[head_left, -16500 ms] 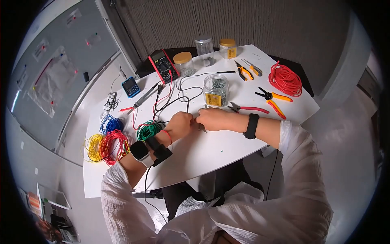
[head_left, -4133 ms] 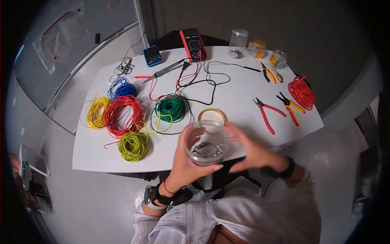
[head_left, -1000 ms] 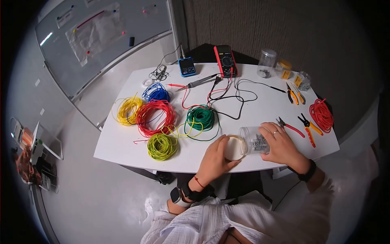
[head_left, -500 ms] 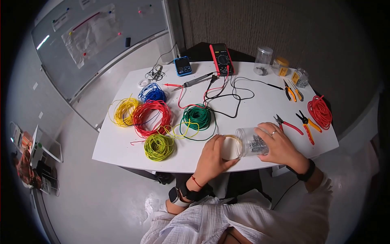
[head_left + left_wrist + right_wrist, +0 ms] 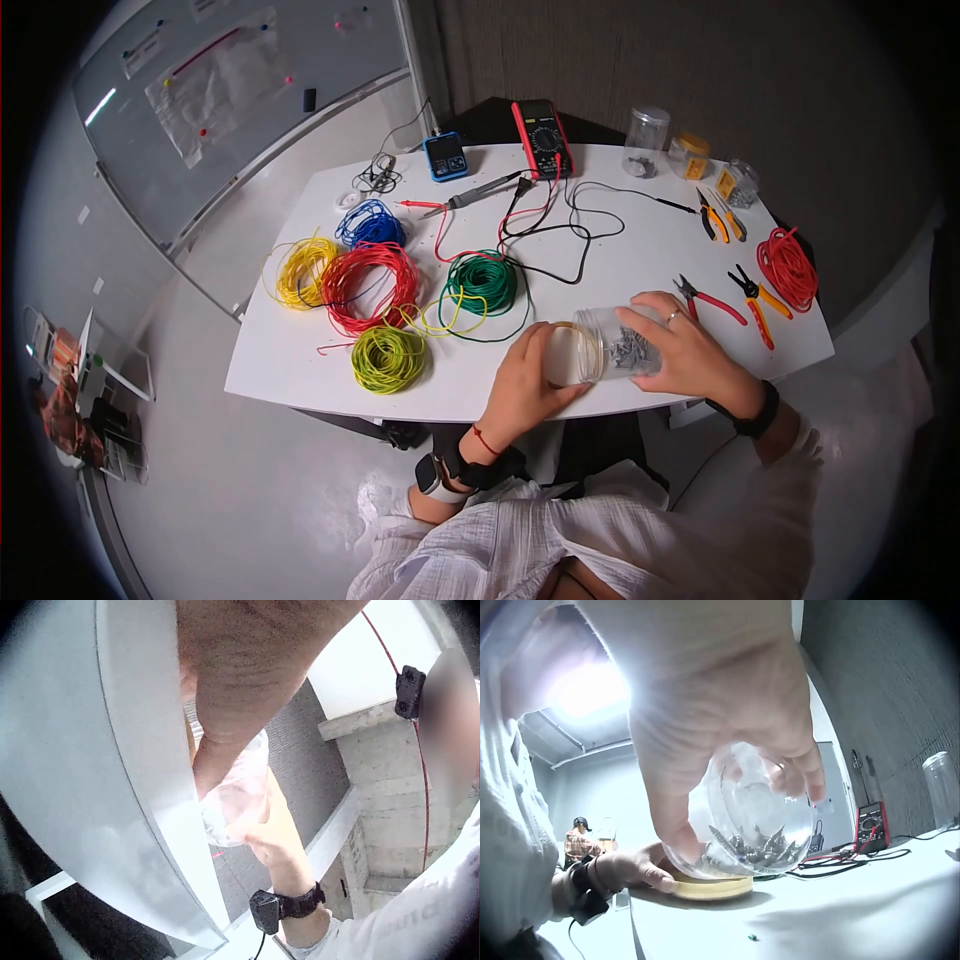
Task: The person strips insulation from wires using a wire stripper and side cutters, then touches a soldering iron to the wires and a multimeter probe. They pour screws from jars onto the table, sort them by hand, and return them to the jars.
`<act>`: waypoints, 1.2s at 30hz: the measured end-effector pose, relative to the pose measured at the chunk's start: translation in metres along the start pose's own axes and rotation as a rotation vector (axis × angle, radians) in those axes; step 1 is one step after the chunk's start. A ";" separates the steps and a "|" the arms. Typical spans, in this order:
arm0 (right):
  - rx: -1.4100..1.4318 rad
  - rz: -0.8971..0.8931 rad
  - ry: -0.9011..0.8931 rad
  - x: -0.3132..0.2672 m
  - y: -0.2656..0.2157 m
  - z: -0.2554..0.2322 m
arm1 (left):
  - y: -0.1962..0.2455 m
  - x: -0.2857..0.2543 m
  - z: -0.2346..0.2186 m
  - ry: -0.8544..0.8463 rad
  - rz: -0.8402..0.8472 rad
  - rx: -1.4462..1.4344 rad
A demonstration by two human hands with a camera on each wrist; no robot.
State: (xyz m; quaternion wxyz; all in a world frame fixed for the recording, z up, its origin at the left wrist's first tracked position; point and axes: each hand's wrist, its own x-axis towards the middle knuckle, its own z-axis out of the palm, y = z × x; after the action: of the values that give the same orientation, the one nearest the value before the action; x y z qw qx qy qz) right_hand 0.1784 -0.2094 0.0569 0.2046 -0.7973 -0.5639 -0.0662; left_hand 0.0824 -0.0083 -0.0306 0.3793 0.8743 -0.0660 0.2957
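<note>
My right hand grips a clear plastic jar around its base end. The jar lies tipped on its side, mouth toward the left, with grey screws gathered inside. In the right wrist view the screws show through the jar's bottom. My left hand holds a yellow-rimmed lid between thumb and fingers, right at the jar's mouth. The lid sits low over the white table in the right wrist view. In the left wrist view my left hand mostly hides the jar.
Wire coils in blue, yellow, red, yellow-green and green lie left. Red-handled cutters, wire strippers and a red coil lie right. A multimeter and jars stand behind.
Seconds ago my left hand held the jar upright, with the lid on the table behind it. Since then my right hand has taken the jar, tipped it sideways and brought its mouth to the lid.
</note>
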 end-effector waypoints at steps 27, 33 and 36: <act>-0.182 0.005 -0.135 0.017 -0.005 -0.011 | 0.002 0.000 0.000 -0.032 -0.015 0.062; -0.163 0.015 -0.134 0.016 -0.002 -0.010 | 0.000 -0.001 0.000 -0.086 -0.023 0.077; -0.172 0.006 -0.128 0.016 -0.003 -0.010 | 0.000 -0.002 0.002 -0.071 -0.022 0.085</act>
State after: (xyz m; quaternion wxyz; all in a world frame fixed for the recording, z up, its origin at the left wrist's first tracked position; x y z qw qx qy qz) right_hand 0.1827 -0.1991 0.0722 0.0990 -0.8163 -0.5656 -0.0625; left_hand 0.0815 -0.0098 -0.0329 0.3422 0.9004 -0.0573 0.2627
